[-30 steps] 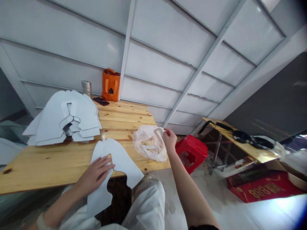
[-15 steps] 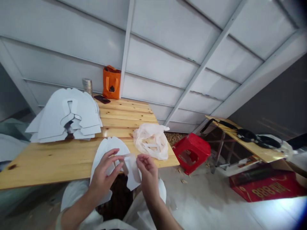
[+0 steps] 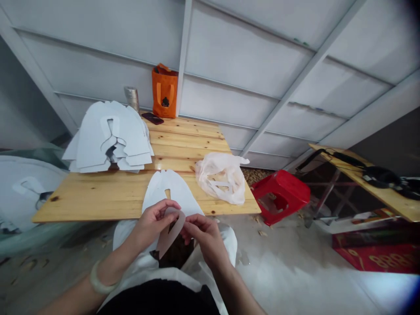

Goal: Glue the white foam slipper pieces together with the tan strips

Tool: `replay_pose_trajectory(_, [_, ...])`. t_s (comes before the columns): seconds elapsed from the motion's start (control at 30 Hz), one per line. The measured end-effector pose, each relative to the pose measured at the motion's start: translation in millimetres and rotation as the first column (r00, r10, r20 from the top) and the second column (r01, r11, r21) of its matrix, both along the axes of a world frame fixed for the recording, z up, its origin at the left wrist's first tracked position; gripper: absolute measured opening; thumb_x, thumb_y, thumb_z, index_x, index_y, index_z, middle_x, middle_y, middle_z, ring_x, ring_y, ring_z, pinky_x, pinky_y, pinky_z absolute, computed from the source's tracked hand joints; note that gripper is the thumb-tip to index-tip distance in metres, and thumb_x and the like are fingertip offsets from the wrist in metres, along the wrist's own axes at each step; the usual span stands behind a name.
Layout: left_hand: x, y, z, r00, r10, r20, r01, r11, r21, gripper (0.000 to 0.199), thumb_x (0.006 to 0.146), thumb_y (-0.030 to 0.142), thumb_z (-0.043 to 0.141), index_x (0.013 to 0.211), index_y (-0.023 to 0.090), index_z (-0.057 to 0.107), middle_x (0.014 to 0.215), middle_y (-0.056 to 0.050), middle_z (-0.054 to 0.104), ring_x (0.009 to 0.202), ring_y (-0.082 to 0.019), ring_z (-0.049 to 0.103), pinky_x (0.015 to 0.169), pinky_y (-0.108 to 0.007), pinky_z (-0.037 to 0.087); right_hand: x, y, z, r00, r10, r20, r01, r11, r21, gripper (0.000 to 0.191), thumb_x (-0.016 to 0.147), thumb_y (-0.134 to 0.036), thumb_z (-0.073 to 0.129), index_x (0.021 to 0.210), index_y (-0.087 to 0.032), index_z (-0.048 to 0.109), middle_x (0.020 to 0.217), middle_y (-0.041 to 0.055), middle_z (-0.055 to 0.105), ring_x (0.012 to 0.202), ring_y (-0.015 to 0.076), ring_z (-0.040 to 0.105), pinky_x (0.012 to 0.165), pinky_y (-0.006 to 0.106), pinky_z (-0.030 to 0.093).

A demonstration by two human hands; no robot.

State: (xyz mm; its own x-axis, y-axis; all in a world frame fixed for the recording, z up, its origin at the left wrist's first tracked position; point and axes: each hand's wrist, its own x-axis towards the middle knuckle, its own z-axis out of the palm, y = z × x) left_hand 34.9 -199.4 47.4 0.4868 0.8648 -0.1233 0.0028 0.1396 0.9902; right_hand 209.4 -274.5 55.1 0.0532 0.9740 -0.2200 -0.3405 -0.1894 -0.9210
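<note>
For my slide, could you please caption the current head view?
Left hand holding a pale curved piece, right hand at its edge, above a white cutout.

Gold digits "888" stand on the red box.

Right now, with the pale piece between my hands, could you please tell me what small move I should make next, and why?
I would probably straighten the pale piece gently: it looks bent, the left hand grips it, the right hand has its fingertips at the edge, and the slotted white sheet lies beneath.
</note>
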Motion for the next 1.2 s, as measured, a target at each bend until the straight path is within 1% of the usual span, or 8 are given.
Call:
replay_pose_trajectory(0.1, [0.5, -0.9, -9.0, 0.997, 0.043, -0.069, -0.037, 0.995, 0.095, 0.035, 0.09, 0.041, 0.071, 0.12, 0.022, 0.068, 0.087, -0.001, 0.072, 0.071, -0.015, 0.066, 0.062, -0.022, 0.051, -3.1, 0.6, -1.4, 1.0, 0.003, 0.027, -0.003, 1.0, -0.005, 0.029, 0.078, -0.044, 0.084, 0.078, -0.016, 0.076, 0.065, 0.0021, 0.07, 0.055, 0.0122, 0.057, 0.054, 0.024, 0.047])
replay_pose_trajectory(0.23, [4.3, -3.9, -14.3, 0.992, 0.124, -0.025, -0.114, 0.961, 0.252, 0.033, 0.089, 0.036, 0.072, 0.12, 0.023, 0.071, 0.121, -0.006, 0.073, 0.108, -0.02, 0.071, 0.096, -0.029, 0.056, -7.1, 2.7, -7.0, 0.995, -0.058, 0.078, 0.056, 0.998, 0.026, 0.024, 0.08, -0.04, 0.08, 0.077, -0.017, 0.073, 0.068, 0.0012, 0.069, 0.057, 0.0119, 0.056, 0.057, 0.024, 0.047])
replay_pose_trajectory(0.37, [3.7, -5.4, -11.3, 0.996, 0.076, -0.047, -0.067, 0.983, 0.172, 0.024, 0.087, 0.04, 0.074, 0.1, 0.02, 0.076, 0.099, -0.005, 0.077, 0.091, -0.02, 0.072, 0.081, -0.027, 0.057, -8.4, 3.1, -12.4, 0.992, -0.088, 0.091, 0.081, 0.994, 0.075, 0.026, 0.086, -0.043, 0.074, 0.08, -0.019, 0.068, 0.069, 0.0, 0.065, 0.06, 0.0122, 0.055, 0.058, 0.024, 0.046])
replay_pose_trajectory(0.6, [-7.0, 1.2, -8.1, 1.0, -0.015, -0.009, 0.014, 0.997, -0.075, 0.04, 0.088, 0.049, 0.075, 0.112, 0.017, 0.073, 0.091, -0.007, 0.079, 0.087, -0.022, 0.074, 0.078, -0.028, 0.058, 2.5, 3.9, -10.6, 0.915, -0.091, 0.393, 0.06, 0.994, 0.091, 0.023, 0.082, -0.04, 0.074, 0.09, -0.018, 0.073, 0.074, -0.0007, 0.063, 0.066, 0.0128, 0.053, 0.062, 0.025, 0.041])
replay_pose_trajectory(0.73, [-3.9, -2.4, -10.4, 0.979, 0.177, -0.099, -0.144, 0.95, 0.276, 0.038, 0.092, 0.042, 0.071, 0.123, 0.021, 0.071, 0.114, -0.009, 0.077, 0.104, -0.025, 0.073, 0.091, -0.036, 0.06, 0.4, 7.1, -8.6, 0.91, -0.093, 0.403, 0.076, 0.995, 0.057, 0.025, 0.081, -0.041, 0.071, 0.076, -0.018, 0.07, 0.069, -0.0013, 0.06, 0.06, 0.0113, 0.048, 0.058, 0.025, 0.038])
replay_pose_trajectory(0.87, [0.8, -12.5, -12.7, 0.932, 0.35, -0.098, -0.18, 0.679, 0.712, 0.018, 0.096, 0.026, 0.068, 0.113, 0.024, 0.077, 0.12, -0.007, 0.075, 0.117, -0.023, 0.069, 0.107, -0.037, 0.054, -6.8, 7.1, -7.4, 0.92, -0.168, 0.353, 0.159, 0.986, 0.055, 0.026, 0.082, -0.043, 0.072, 0.074, -0.019, 0.067, 0.063, -0.0033, 0.055, 0.053, 0.0102, 0.044, 0.052, 0.025, 0.036])
replay_pose_trajectory(0.97, [2.2, -17.9, -15.7, 0.973, 0.196, -0.123, -0.055, 0.713, 0.699, 0.018, 0.097, 0.021, 0.068, 0.11, 0.024, 0.079, 0.112, -0.006, 0.079, 0.107, -0.02, 0.074, 0.099, -0.03, 0.059, -11.0, 4.7, -8.3, 0.956, -0.103, 0.276, 0.095, 0.995, 0.044, 0.028, 0.085, -0.047, 0.071, 0.082, -0.019, 0.07, 0.064, -0.0029, 0.057, 0.053, 0.0112, 0.049, 0.053, 0.025, 0.04])
replay_pose_trajectory(1.2, [0.6, -19.9, -17.6, 0.984, 0.153, -0.092, -0.062, 0.778, 0.625, 0.02, 0.094, 0.019, 0.071, 0.112, 0.023, 0.081, 0.112, -0.005, 0.082, 0.103, -0.02, 0.077, 0.096, -0.029, 0.062, -11.5, 0.3, -8.9, 0.985, -0.018, 0.172, 0.01, 0.999, 0.049, 0.036, 0.088, -0.055, 0.071, 0.083, -0.019, 0.071, 0.068, -0.0011, 0.06, 0.058, 0.0131, 0.056, 0.058, 0.026, 0.045])
